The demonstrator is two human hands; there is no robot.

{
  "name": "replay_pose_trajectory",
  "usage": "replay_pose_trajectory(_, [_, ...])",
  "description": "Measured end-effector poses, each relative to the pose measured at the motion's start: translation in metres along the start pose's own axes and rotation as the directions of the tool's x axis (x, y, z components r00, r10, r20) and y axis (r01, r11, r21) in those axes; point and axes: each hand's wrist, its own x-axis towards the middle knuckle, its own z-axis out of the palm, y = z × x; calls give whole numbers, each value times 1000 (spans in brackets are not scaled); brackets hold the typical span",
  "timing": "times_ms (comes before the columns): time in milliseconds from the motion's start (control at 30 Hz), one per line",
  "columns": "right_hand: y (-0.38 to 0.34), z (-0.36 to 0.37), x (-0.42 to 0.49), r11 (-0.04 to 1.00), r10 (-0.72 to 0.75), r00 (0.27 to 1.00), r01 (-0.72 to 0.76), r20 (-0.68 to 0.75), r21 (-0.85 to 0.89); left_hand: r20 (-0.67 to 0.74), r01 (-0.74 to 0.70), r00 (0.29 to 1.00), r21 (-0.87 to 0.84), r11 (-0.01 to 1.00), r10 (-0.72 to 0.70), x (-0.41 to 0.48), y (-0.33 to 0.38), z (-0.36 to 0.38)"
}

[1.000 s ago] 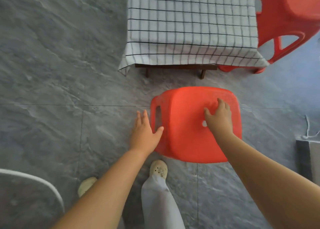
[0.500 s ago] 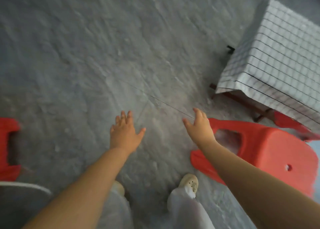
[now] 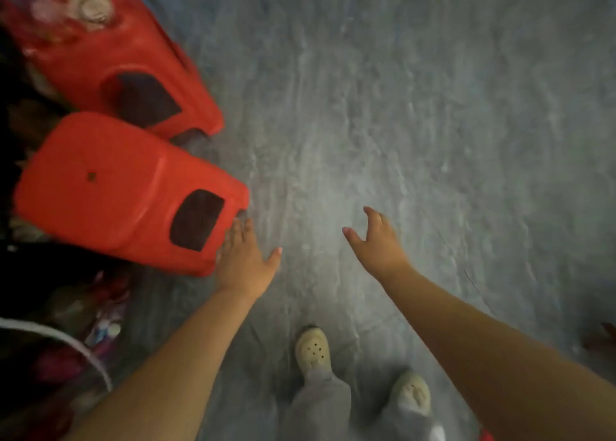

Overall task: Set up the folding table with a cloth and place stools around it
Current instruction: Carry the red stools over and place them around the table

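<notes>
Two red plastic stools stand at the left of the head view. The nearer stool (image 3: 100,187) has a small hole in its seat and a dark handle opening in its side. The farther stool (image 3: 110,57) has some blurred items on its seat. My left hand (image 3: 245,260) is stretched out with straight fingers, its fingertips at the lower right corner of the nearer stool. My right hand (image 3: 376,240) hovers over bare floor with fingers spread and holds nothing. The table and its cloth are out of view.
Grey stone-look floor (image 3: 400,107) fills the middle and right. Dark clutter and colourful items (image 3: 83,307) lie along the left edge, with a white curved cord or rim (image 3: 66,344) at lower left. My two feet in pale shoes (image 3: 313,350) are at the bottom.
The view has swung left, away from the covered table and the stool set beside it. Two other red stools have come into view, and my left hand has reached the nearer one.
</notes>
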Motion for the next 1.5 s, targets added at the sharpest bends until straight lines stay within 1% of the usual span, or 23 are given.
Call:
replay_pose_trajectory(133, [-76,33,27,990,-101,991,109,92,-84,-36,109,993,-66,992,-112,21,-54,-22])
replay_pose_trajectory(267, [-139,67,55,984,-146,978,159,148,-81,-78,204,973,-155,967,-218,45,-96,-42])
replay_pose_trajectory(367, [-183,90,78,972,-192,958,215,213,-92,-102,309,936,-220,925,-337,65,-128,-56])
replay_pose_trajectory(467, [-229,106,101,953,-245,925,284,291,-101,-94,450,856,-347,823,-508,85,-161,-71])
replay_pose_trajectory(567, [-280,121,129,909,-344,873,402,347,-110,-82,530,765,-484,696,-639,108,-192,-79])
replay_pose_trajectory(633, [-311,134,147,881,-387,841,458,379,-116,-45,592,685,-548,591,-727,122,-210,-80])
replay_pose_trajectory(733, [-349,160,172,840,-428,798,525,423,-140,9,640,566,-635,432,-825,139,-236,-78])
replay_pose_trajectory(800, [-369,180,186,815,-451,778,559,438,-154,37,653,523,-659,372,-852,146,-253,-76])
replay_pose_trajectory(933, [-400,215,207,780,-466,758,596,456,-193,64,658,495,-679,326,-867,154,-284,-68])
replay_pose_trajectory(1000, [-408,231,216,776,-473,756,601,452,-193,75,651,502,-689,319,-862,161,-298,-65])
replay_pose_trajectory(1067, [-413,246,223,779,-470,758,597,452,-192,89,618,501,-733,284,-861,167,-309,-61])
replay_pose_trajectory(1167, [-416,260,232,802,-413,779,557,471,-218,109,564,520,-788,245,-847,173,-319,-59])
replay_pose_trajectory(1233, [-415,265,234,826,-387,793,525,471,-205,107,568,521,-784,250,-847,175,-325,-58])
replay_pose_trajectory(1333, [-416,263,234,838,-391,797,515,459,-181,104,581,529,-768,271,-842,177,-323,-64])
replay_pose_trajectory(1433, [-414,249,243,883,-346,839,443,419,-157,86,580,547,-756,303,-833,183,-305,-75])
replay_pose_trajectory(1500, [-409,229,252,920,-302,873,372,382,-122,48,572,575,-737,359,-817,191,-284,-87])
